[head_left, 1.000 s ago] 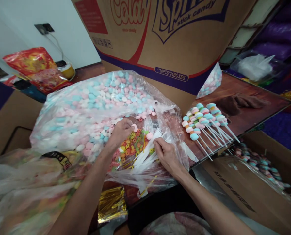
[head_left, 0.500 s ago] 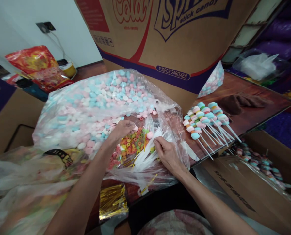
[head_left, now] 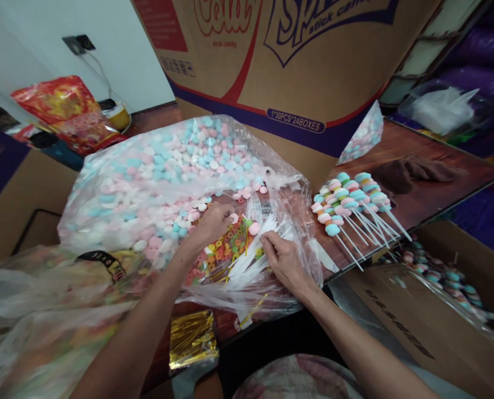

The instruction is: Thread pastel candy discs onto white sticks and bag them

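Note:
My left hand (head_left: pixel 215 223) pinches a pink marshmallow (head_left: pixel 233 218) between thumb and fingertips, above a pile of gummy rings (head_left: pixel 225 244). My right hand (head_left: pixel 283 256) has its thumb and fingers closed on a white stick, mostly lost to sight against the loose white sticks (head_left: pixel 247 269). At the stick's far end sit another pink marshmallow (head_left: pixel 254 228) and a green gummy ring (head_left: pixel 248 223). The two hands are a short way apart. Behind them lies a big clear bag of pink, blue and white marshmallows (head_left: pixel 180 160).
Finished candy skewers (head_left: pixel 349 199) lie in a group to the right, beside a brown cloth (head_left: pixel 417 173). A tall carton (head_left: pixel 247 111) stands behind. Gold twist ties (head_left: pixel 192 339) rest at the front edge. An open box (head_left: pixel 396 310) with more skewers is lower right.
My left hand has shifted slightly to the right with its pink marshmallow, nearer the loaded end of the stick. My right hand stays almost still. The view has moved a little.

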`<action>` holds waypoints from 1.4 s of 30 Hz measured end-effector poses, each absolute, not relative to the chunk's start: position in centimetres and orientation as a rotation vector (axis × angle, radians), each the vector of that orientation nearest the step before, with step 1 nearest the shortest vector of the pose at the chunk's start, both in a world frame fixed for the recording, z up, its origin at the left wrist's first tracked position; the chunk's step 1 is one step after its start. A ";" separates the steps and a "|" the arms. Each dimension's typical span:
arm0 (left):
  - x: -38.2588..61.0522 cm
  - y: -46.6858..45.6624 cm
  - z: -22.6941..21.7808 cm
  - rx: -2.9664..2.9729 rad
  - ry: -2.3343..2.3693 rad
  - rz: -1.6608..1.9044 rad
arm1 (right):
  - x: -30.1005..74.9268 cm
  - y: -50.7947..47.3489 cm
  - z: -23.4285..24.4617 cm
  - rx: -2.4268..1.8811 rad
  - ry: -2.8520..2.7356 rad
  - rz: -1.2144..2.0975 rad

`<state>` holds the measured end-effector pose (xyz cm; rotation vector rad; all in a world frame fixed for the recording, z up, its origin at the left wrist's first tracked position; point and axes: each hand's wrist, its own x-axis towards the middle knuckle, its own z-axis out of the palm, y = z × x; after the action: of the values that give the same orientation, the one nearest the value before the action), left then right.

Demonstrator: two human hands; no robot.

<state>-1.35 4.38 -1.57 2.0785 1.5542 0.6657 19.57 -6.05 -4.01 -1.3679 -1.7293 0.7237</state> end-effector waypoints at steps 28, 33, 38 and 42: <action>1.4 0.8 -2.4 1.525 1.443 1.133 | 19.5 -6.2 -3.8 -1.346 -1.817 0.718; 1.7 0.2 -2.0 1.802 1.543 1.085 | 19.4 -6.2 -3.6 -1.366 -1.785 0.758; 2.9 -0.6 -1.4 2.053 1.614 1.027 | 19.4 -6.0 -3.8 -1.384 -1.736 0.776; 3.9 -1.3 -1.7 2.031 1.683 1.034 | 19.4 -6.1 -3.7 -1.398 -1.713 0.761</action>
<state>3.92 -1.26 -1.67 2.0309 1.6834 1.0336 19.39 -6.13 -3.75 -1.3976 -1.7129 0.7611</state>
